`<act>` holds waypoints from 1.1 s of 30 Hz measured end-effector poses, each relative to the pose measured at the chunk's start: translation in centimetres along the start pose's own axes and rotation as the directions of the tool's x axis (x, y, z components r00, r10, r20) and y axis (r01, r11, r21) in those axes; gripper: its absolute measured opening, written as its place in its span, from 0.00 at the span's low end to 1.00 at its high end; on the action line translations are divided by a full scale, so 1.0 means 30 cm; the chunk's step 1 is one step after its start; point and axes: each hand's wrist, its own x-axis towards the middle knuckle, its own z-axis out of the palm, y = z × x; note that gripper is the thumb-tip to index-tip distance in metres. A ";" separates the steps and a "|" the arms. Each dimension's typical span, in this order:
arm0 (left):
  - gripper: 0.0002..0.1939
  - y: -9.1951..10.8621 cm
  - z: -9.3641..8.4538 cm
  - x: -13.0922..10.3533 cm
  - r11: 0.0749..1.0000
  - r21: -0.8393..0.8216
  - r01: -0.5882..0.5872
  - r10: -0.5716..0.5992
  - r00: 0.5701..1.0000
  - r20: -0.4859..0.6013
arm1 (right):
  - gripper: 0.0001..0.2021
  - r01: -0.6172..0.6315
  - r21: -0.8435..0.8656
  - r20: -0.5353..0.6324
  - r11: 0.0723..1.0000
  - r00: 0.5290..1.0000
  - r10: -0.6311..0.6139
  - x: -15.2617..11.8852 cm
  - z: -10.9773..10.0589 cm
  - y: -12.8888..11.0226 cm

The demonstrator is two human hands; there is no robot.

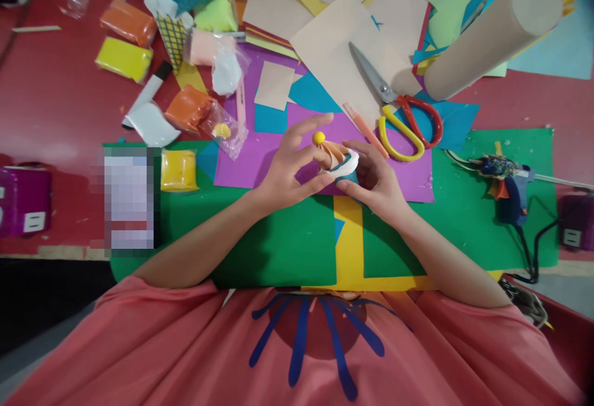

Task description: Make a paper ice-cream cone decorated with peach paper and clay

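Between my two hands is a small craft ice cream cone (347, 166), with an orange swirl, a white rim, a yellow ball at its tip and a bit of blue cone below. My left hand (294, 168) pinches it at the swirl and rim, its index finger raised. From the other side, my right hand (378, 180) grips the blue cone, most of which the fingers hide. Beneath them lies a purple paper sheet (255, 164). Just beyond my right hand are a pink pen-shaped cutter (366, 130) and scissors (387, 93) with red and yellow handles.
Finished paper cones (171, 28) and packets of clay (124, 59) crowd the back left. A glue gun (510, 189) with its cord lies at right on green sheets (278, 245). A rolled beige tube (487, 38) leans at back right. A blurred rectangle (129, 202) sits at left.
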 end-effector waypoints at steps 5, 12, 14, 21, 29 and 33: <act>0.13 0.005 0.011 0.000 0.998 -0.058 0.012 -0.014 1.000 -0.026 | 0.33 -0.070 -0.040 0.008 0.997 0.997 0.071 -0.007 -0.002 -0.012; 0.17 0.023 0.013 -0.004 0.994 -0.079 0.080 -0.077 0.996 0.042 | 0.31 -0.080 -0.014 0.069 0.997 0.994 0.081 -0.001 -0.010 -0.019; 0.17 0.026 0.013 -0.003 0.993 -0.084 0.082 -0.079 0.996 0.042 | 0.30 -0.076 -0.013 0.065 0.997 0.995 0.076 0.001 -0.009 -0.017; 0.16 0.030 0.022 -0.005 0.987 -0.144 0.077 -0.080 0.997 -0.013 | 0.28 -0.055 -0.037 0.058 0.998 0.997 0.057 -0.004 -0.002 -0.014; 0.14 0.037 0.026 -0.007 0.988 -0.134 0.080 -0.085 0.996 -0.038 | 0.31 -0.086 0.017 0.094 0.996 0.992 0.084 -0.004 -0.001 -0.012; 0.12 0.032 0.027 -0.009 0.986 -0.159 0.040 -0.049 0.997 -0.057 | 0.31 -0.130 0.172 0.179 0.976 0.979 0.099 0.003 -0.014 -0.018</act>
